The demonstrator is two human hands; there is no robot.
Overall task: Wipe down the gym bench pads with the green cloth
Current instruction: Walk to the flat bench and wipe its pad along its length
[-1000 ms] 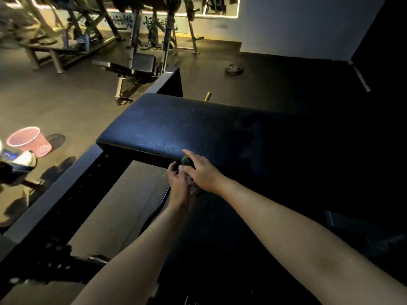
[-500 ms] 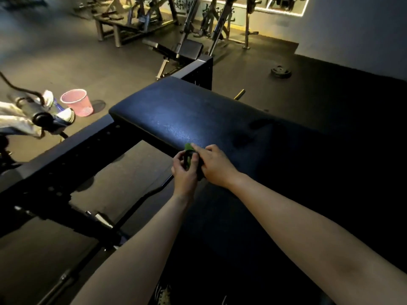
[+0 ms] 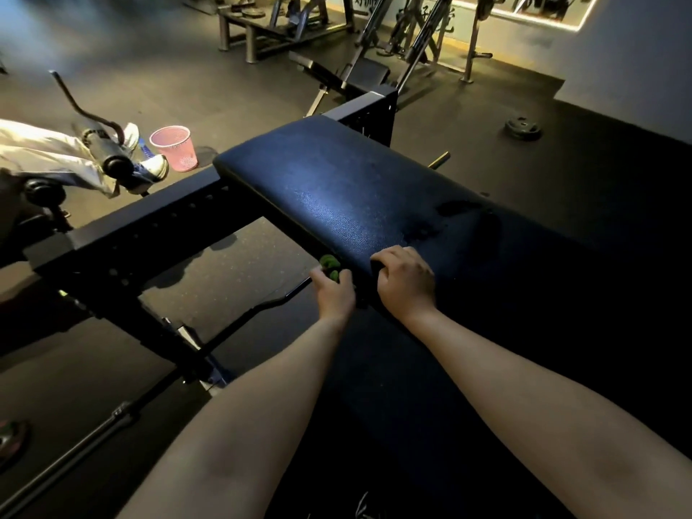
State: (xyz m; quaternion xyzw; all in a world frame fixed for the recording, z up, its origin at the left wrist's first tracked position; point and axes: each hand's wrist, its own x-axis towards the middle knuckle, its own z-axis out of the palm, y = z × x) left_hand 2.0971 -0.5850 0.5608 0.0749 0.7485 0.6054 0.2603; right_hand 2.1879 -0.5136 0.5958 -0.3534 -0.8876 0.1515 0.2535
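Left hand (image 3: 333, 294) gripping green cloth (image 3: 329, 262), right hand (image 3: 406, 280) seemingly on bench pad (image 3: 337, 189)

Dim gym: padded bench (image 3: 355, 189), weight plate (image 3: 523, 127) on rubber flooring (image 3: 149, 69), machines (image 3: 423, 39) beyond.

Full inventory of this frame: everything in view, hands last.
bench pad: one, dark blue-black, centre
green cloth: one, green, at the pad's left edge, in the left hand
frame beam: one, black, left of the pad
wastebasket: one, pink, floor at left
weight plate: one, dark, floor upper right
bar: one, dark, floor lower left
person's legs: one pair, light trousers, left edge
machines: several, dark, back wall
left hand: one, grips the cloth
right hand: one, on the pad's edge, right of the cloth
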